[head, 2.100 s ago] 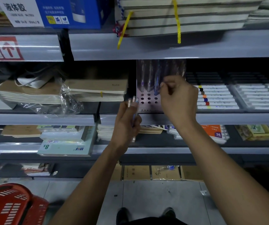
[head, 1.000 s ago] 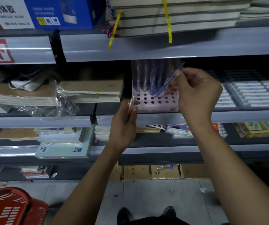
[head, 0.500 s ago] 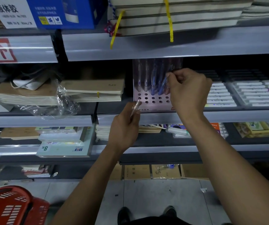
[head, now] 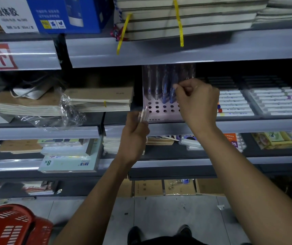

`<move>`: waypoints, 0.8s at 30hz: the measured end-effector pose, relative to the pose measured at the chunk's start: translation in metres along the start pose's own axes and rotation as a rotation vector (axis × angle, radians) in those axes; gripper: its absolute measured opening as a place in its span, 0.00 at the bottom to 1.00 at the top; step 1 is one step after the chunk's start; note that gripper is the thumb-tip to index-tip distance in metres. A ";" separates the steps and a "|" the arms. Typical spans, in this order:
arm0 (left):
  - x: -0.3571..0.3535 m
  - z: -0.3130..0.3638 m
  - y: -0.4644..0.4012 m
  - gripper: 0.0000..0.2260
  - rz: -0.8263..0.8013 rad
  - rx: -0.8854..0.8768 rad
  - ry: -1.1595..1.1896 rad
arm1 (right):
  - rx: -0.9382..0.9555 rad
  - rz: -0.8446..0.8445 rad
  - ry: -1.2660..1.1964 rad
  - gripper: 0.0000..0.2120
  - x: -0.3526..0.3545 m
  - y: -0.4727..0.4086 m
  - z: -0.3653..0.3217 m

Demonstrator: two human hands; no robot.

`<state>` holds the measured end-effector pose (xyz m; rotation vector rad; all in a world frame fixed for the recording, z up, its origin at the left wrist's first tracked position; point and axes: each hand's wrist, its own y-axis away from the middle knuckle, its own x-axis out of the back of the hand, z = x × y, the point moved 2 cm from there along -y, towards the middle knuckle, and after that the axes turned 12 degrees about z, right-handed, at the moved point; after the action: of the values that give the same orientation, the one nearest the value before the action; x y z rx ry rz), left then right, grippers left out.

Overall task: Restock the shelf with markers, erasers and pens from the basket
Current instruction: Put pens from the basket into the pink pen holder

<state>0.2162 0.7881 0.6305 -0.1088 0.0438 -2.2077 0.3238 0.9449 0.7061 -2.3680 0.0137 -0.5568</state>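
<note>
A pink pen holder with rows of round holes stands on the middle shelf, and several blue pens stand upright in it. My right hand is in front of the holder and pinches the top of a blue pen seated in a hole. My left hand is lower and to the left, gripping a small bunch of clear pink pens that point up. The red basket sits on the floor at the lower left.
White markers in trays fill the shelf right of the holder. Notebook stacks and loose plastic wrap lie to its left. The shelf above hangs low over the pens. Paper pads and boxes fill the lower shelves.
My right hand carried a blue pen tilted in the air, then lowered it upright into the holder. My left hand stayed below with its bunch of pens.
</note>
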 end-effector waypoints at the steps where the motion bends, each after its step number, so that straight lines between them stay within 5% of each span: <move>1: 0.000 0.003 0.001 0.05 -0.004 0.054 0.077 | -0.006 0.012 -0.022 0.08 0.003 0.006 0.000; 5: -0.002 0.014 0.005 0.04 -0.071 0.151 0.256 | -0.045 -0.042 -0.125 0.05 0.009 0.030 0.003; 12: -0.013 0.012 0.002 0.12 -0.104 0.099 0.305 | -0.180 -0.435 -0.398 0.03 0.008 0.061 -0.006; 24: -0.021 0.009 0.000 0.09 -0.034 -0.143 -0.010 | -0.342 -0.242 -0.538 0.06 0.031 0.041 0.010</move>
<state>0.2295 0.8049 0.6379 -0.2012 0.1963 -2.2368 0.3619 0.9153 0.6855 -2.8034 -0.4568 -0.0048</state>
